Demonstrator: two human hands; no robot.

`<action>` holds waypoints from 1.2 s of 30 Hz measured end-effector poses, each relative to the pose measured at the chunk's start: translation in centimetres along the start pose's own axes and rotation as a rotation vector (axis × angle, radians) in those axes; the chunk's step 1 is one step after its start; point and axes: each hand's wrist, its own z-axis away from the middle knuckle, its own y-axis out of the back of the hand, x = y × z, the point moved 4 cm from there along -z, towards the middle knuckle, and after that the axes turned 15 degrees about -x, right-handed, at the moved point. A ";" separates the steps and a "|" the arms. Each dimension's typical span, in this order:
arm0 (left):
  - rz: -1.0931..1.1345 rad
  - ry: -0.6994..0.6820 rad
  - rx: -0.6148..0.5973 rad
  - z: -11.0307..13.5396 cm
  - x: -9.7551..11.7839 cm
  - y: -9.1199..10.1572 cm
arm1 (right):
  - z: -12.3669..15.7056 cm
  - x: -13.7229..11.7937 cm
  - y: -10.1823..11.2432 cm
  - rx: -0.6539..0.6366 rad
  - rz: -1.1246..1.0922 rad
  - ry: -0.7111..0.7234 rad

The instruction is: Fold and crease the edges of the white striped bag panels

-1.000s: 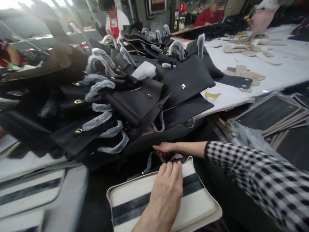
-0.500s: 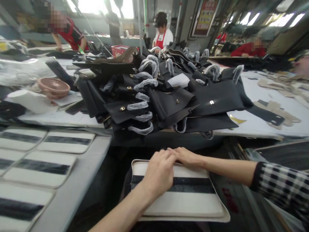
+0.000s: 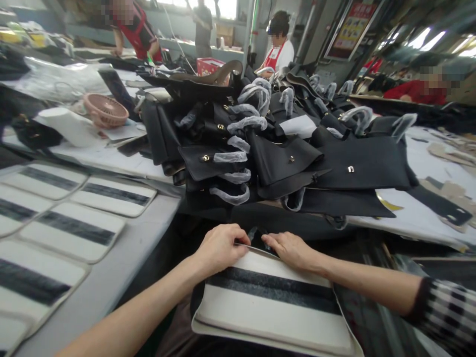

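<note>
In front of me lies a cream-white bag panel [image 3: 275, 317] with a dark stripe across it and a raised edge all round. My left hand [image 3: 223, 249] pinches its far edge, left of the middle, between thumb and fingers. Along the same edge, a little to the right, my right hand [image 3: 293, 250] grips with curled fingers; its fingertips are partly hidden behind the rim. Between the two hands a dark, plastic-wrapped handle [image 3: 256, 235] shows just beyond the edge.
A heap of black bag pieces [image 3: 286, 158] with wrapped handles covers the worktable ahead. Several striped panels [image 3: 74, 230] lie on the left table [image 3: 148, 238]. A pink fan [image 3: 106, 110] stands at the back left. Co-workers in red aprons work behind, one [image 3: 277, 49] near the middle.
My hands, close together before, have moved apart along the far edge, the left one going left. The panel has tilted and shifted, and the head view has turned left.
</note>
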 end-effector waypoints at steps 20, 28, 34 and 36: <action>0.565 0.131 -0.053 0.8 -5.9 -1.2 | -1.5 -4.9 1.0 -0.028 0.125 0.094; 0.551 -0.108 -0.004 1.5 -6.4 -0.9 | -2.2 -6.3 1.2 -0.036 0.130 0.120; 0.624 -0.145 -0.025 2.1 -7.4 -0.9 | -3.1 -7.9 1.4 -0.023 0.128 0.140; 0.663 -0.124 -0.035 2.6 -8.0 -0.8 | -3.4 -8.6 1.6 -0.026 0.155 0.142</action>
